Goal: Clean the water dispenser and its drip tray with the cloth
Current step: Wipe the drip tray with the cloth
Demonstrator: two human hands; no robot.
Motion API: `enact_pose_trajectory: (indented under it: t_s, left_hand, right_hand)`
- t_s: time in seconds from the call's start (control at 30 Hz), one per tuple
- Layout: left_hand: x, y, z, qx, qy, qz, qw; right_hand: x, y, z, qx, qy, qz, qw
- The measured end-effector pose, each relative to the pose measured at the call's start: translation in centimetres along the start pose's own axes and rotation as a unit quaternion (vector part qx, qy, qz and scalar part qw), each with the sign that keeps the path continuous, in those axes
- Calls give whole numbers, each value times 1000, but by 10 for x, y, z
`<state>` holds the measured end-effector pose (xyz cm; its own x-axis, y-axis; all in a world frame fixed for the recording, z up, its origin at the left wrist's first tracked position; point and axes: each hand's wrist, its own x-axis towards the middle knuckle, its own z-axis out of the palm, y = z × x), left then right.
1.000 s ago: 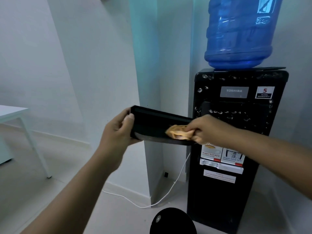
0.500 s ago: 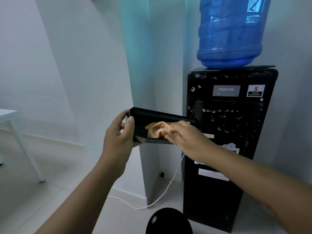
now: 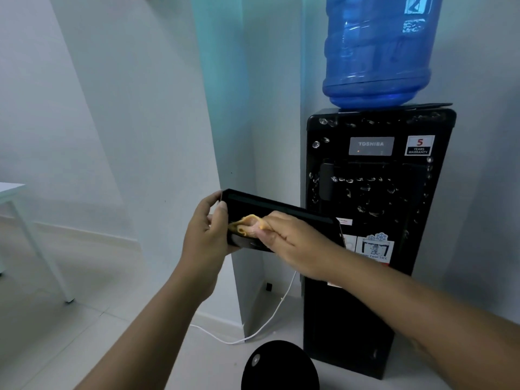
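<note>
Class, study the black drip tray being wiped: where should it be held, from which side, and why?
Grip the shallow black plastic drip tray by its short left end, coming from the left, as the left hand does. Its open side faces the person, so that leaves the inside free for the right hand holding the orange cloth.

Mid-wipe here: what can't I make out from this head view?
- Floor of the drip tray: head view, covered by the cloth and right hand.
- Tap recess of the dispenser: too dark; only droplets show.
- Print on the lower stickers: too small, right forearm overlaps.
- Top of the water bottle: cut by the upper edge.
- Round black object: cut by the bottom edge.
</note>
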<state>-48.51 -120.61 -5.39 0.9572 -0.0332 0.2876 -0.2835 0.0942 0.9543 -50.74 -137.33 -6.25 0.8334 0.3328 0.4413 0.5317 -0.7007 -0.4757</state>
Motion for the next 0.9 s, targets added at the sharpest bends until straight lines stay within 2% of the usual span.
enact_pose_trajectory:
  t_s: [0.07, 0.13, 0.2, 0.27, 0.33, 0.37, 0.43, 0.5, 0.57, 0.63, 0.67, 0.7, 0.83, 0.9]
  left_hand:
    - [1, 2, -6, 6, 4, -7, 1000]
    - [6, 0, -16, 1, 19, -32, 999]
    - [10, -3, -20, -18, 24, -80, 996]
    - [11, -6, -18, -45, 31, -129, 990]
    - [9, -6, -13, -80, 40, -163, 983]
    - [6, -3, -10, -100, 43, -175, 979]
    - [2, 1, -7, -139, 51, -194, 970]
    - [2, 2, -6, -165, 52, -208, 963]
    - [1, 2, -6, -165, 54, -224, 959]
    - [0, 1, -5, -171, 56, -236, 955]
    - [0, 1, -4, -166, 51, -238, 956]
    - [-2, 3, -3, -161, 45, -234, 958]
    - [-3, 12, -2, -117, -23, -200, 972]
    - [-5, 13, -8, 14, -105, -114, 988]
  right_hand:
    - [-9, 12, -17, -19, -15, 34, 999]
    - [-19, 20, -38, 31, 7, 82, 996]
    - [-23, 18, -58, 102, 70, 140, 982]
    - [-20, 18, -74, 67, 145, 161, 974]
    - [-18, 16, -87, 2, 228, 128, 965]
    - [-20, 13, -91, -7, 244, 113, 963]
    - [-26, 16, -92, 34, 227, 116, 966]
    - [-35, 24, -88, 87, 181, 161, 966]
    - [-42, 29, -81, 216, 176, 208, 938]
    - [-44, 28, -75, 384, 192, 238, 871]
    - [-44, 27, -72, 433, 206, 244, 843]
    - [-43, 26, -70, 451, 219, 250, 828]
    - [-42, 27, -63, 415, 266, 286, 822]
    - [-44, 31, -68, 423, 280, 312, 803]
